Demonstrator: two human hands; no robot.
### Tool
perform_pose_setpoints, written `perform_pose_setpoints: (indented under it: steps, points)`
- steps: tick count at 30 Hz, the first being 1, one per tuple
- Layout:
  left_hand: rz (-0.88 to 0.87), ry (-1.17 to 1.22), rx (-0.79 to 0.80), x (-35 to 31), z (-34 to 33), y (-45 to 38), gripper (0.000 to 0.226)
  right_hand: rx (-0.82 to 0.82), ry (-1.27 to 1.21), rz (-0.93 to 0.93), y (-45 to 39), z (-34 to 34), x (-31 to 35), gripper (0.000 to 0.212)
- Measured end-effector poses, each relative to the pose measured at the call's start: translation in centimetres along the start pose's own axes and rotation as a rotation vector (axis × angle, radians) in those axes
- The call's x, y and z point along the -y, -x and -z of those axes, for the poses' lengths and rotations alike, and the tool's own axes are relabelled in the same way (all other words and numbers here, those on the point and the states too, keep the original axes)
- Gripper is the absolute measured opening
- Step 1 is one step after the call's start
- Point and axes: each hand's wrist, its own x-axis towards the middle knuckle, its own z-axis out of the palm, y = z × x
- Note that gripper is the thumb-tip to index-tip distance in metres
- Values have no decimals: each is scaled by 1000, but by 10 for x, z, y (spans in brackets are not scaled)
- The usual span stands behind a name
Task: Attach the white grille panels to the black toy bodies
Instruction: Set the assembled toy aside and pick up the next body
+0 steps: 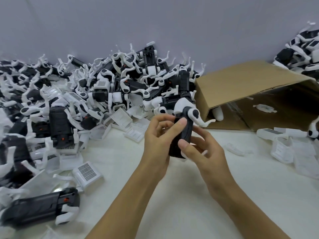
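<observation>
While both our left hand (158,135) and right hand (198,149) grip the upright body (181,135), the nearest grille (87,171) lies near left, closer to the left hand.

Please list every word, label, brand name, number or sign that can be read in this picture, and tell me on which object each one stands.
No text can be read.
Cardboard box: plain, no print visible.
Black toy body held in both hands: no marking visible.
White grille panel: only a grid pattern, no letters.
Loose white panels on the right: faint lines, too blurred to read.
</observation>
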Motion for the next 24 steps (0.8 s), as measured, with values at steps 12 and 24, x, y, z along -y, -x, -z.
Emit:
perform_pose_setpoints:
  steps: [12,24]
  points:
    - [-92,-1412,-287,15,82,-32,47,-148,-212,-139,-7,8,-5,63]
    - [69,175,-98,-23,30,-16,22,-96,-229,-115,-8,7,-7,63]
